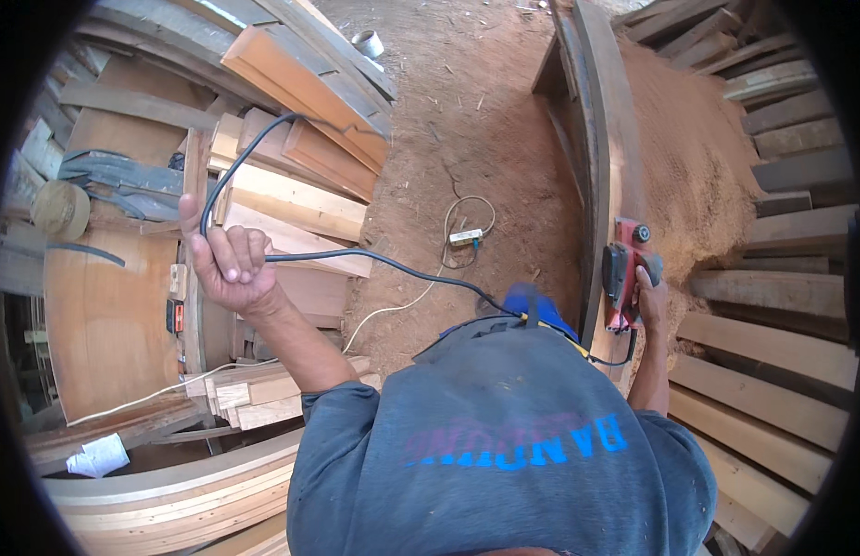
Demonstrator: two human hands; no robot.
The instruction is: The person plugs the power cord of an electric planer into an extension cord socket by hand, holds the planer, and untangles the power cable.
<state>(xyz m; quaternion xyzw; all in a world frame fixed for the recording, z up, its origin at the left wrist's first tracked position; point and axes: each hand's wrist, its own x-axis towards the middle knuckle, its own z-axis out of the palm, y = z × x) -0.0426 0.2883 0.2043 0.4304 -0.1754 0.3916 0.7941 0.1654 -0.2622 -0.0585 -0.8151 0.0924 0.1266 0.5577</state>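
My left hand (233,259) is raised at the left, its fingers closed around a black power cable (374,257). One part of the cable loops up over the stacked boards, and another runs back across the front of my body toward the right. At the right, my right hand (650,304) grips the handle of a red and black electric planer (621,289). The planer rests on the upper edge of a long wooden plank (611,111), which runs away from me and stands on edge. The planer's underside is hidden against the wood.
A white power strip (465,238) with a cream cord (385,313) lies on the dirt floor ahead. Sawdust (689,157) is heaped beyond the plank. Stacked timber (772,343) lines the right side. Boards (295,199) and a brown panel (110,315) fill the left.
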